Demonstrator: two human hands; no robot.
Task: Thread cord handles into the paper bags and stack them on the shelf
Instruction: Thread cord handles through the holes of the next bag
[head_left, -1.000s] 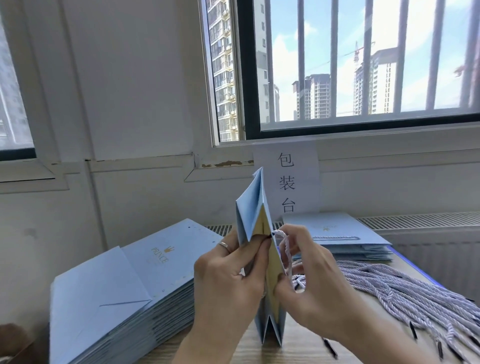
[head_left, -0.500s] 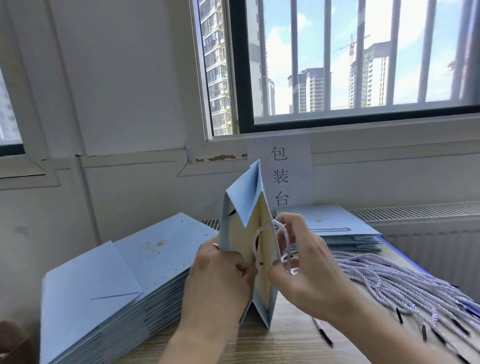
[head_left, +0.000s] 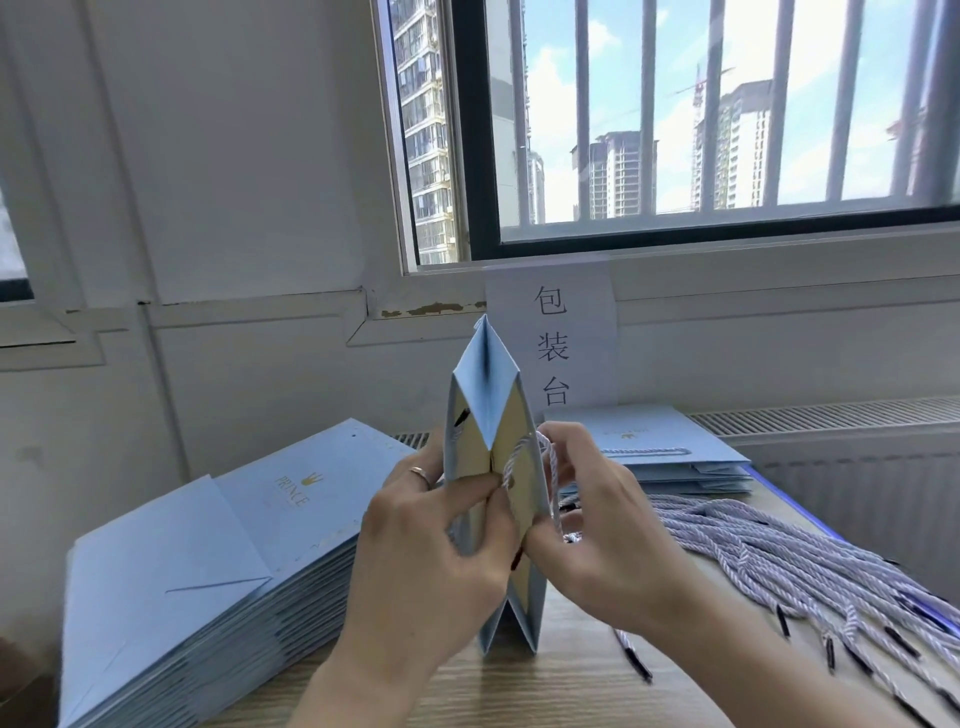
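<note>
Likely flimsy, the paper bag (head_left: 485, 395) is pinched beside its hole by the left hand (head_left: 415, 540), the right hand (head_left: 608, 530) gripping the limp cord (head_left: 514, 460).

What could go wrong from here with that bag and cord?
The left hand pinches the cord inside the bag; a sharp tug may tear the paper where it threads through. The bag stands on its narrow folded base, so it might tip or crease. The loose cords lie by the right arm and could be swept off the table.
</note>
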